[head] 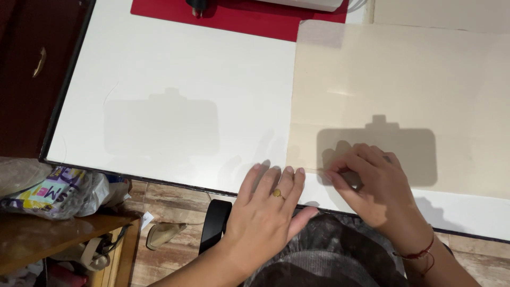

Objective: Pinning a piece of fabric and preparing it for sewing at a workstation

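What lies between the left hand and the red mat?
Only bare white table, with a shadow on it, lies between the left hand and the red mat in the head view.

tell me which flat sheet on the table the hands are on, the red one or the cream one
The cream sheet. The right hand pinches its near edge and the left hand lies flat beside its corner; the red mat lies at the far edge, untouched.

Left hand (268, 204): gold ring on one finger, arm bare. Right hand (372, 183): thin red string bracelet at wrist, no sleeve.
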